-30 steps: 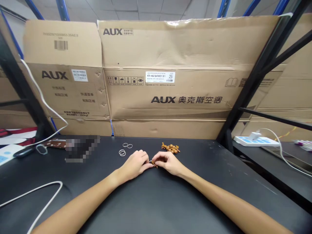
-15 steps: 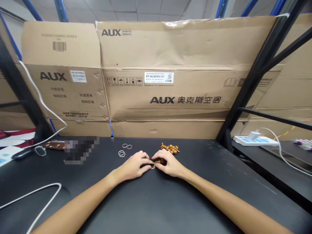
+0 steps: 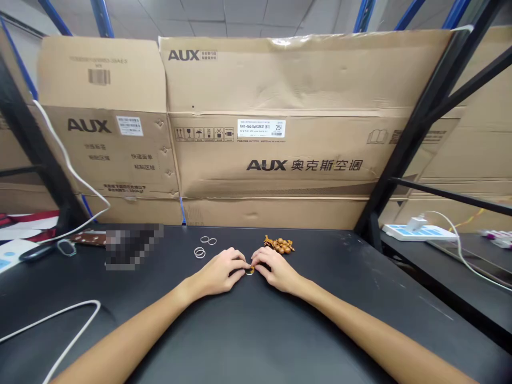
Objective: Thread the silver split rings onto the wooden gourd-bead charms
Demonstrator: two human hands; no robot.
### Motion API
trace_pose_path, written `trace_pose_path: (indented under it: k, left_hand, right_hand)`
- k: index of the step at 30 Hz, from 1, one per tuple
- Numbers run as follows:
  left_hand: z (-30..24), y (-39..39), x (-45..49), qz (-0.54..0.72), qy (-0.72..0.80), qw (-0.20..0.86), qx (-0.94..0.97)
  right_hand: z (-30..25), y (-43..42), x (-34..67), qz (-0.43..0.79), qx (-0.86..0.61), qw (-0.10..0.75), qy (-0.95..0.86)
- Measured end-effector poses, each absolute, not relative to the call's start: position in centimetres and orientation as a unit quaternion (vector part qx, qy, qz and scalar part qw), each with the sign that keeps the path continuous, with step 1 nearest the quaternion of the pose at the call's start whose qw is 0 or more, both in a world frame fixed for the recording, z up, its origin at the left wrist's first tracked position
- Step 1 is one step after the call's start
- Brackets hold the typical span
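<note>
Ring: a small metal ring (image 3: pixel 250 271) with an orange-brown piece at its upper edge, held between the two hands at the middle of the table.
Left hand: the left hand (image 3: pixel 218 273) is curled, its fingertips (image 3: pixel 244 265) pinching in from the ring's 9 o'clock side.
Right hand: the right hand (image 3: pixel 278 270) is curled too, its fingertips (image 3: pixel 256 265) pinching from 3 o'clock, almost touching the left.
Beads: a cluster of orange-brown beads (image 3: pixel 279 245) lies near, at 1 o'clock.
Loose rings: four thin metal rings (image 3: pixel 199 252) lie in two pairs at 10 o'clock.
Surface: a black tabletop (image 3: pixel 352 298) bears them all.
Farther out: a pixelated object (image 3: pixel 134 246) and a brown strap (image 3: pixel 90 238) at 10 o'clock; a white cable (image 3: pixel 52 320) at 8 o'clock; a white power strip (image 3: pixel 418 232) at 3 o'clock, on a separate surface.
Behind: upright AUX cardboard cartons (image 3: pixel 264 80) at 12 o'clock.
</note>
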State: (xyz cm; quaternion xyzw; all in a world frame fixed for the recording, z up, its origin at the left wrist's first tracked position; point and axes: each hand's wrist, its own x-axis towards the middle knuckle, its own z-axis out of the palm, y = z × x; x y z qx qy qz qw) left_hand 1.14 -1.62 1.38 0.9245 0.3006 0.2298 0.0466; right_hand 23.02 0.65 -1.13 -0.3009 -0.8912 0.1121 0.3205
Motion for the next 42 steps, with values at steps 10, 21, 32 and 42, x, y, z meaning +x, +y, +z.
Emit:
trace_pose_path:
  k: [10,21,32,42]
  left_hand:
    - [2.1,-1.7,1.1,0.200,0.268,0.042,0.941]
    - [1.4,-1.5,1.1,0.224,0.274,0.042,0.934]
    - [0.8,-0.6,1.0,0.233,0.289,0.111,0.922]
    - [0.8,-0.8,1.1,0.227,0.301,0.109,0.920]
  right_hand:
    - [-1.4,0.8,23.1,0.130,-0.282,0.334,-0.890]
    - [-1.4,0.9,23.1,0.133,-0.296,0.335,-0.885]
    - [-1.0,0.6,23.1,0.190,-0.256,0.312,-0.895]
    - [-0.7,-0.1,22.8,0.138,-0.284,0.331,-0.889]
